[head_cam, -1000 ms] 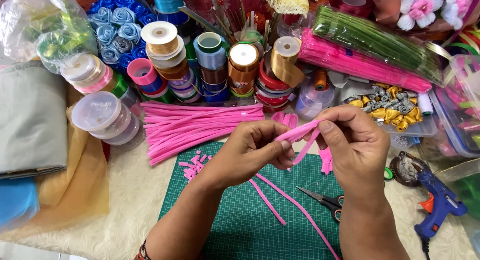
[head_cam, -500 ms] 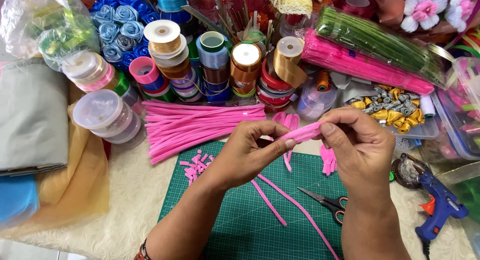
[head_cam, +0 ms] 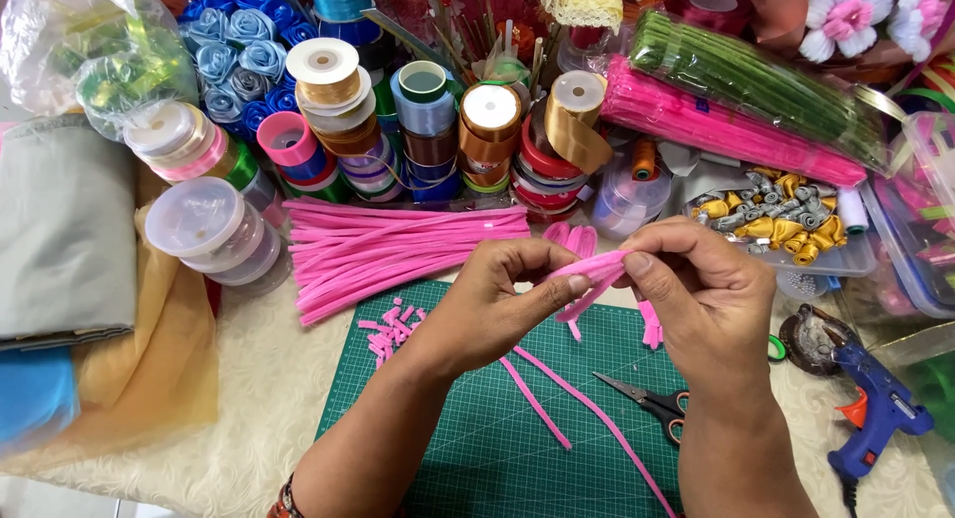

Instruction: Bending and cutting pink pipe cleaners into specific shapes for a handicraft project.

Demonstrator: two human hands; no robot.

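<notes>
My left hand (head_cam: 497, 304) and my right hand (head_cam: 701, 289) meet above the green cutting mat (head_cam: 448, 448), both pinching a folded bunch of pink pipe cleaner (head_cam: 587, 279). Its short loose ends hang down between my fingers. On the mat below lie two long pink pipe cleaners (head_cam: 587, 409) and a scatter of small pink cut bits (head_cam: 390, 331). A big pile of pink pipe cleaners (head_cam: 388, 249) lies just beyond the mat, to the left of my hands.
Scissors (head_cam: 652, 404) rest on the mat's right side. A blue glue gun (head_cam: 880, 409) lies at the right. Ribbon spools (head_cam: 428, 130), clear tubs (head_cam: 214, 229), bagged pink and green pipe cleaners (head_cam: 736, 90) and a tray of small foil roses (head_cam: 776, 214) crowd the back. Folded fabric (head_cam: 60, 249) sits left.
The pink piece has been folded shorter and tighter between my fingers; its dangling tails have drawn up. Both hands stay in nearly the same place.
</notes>
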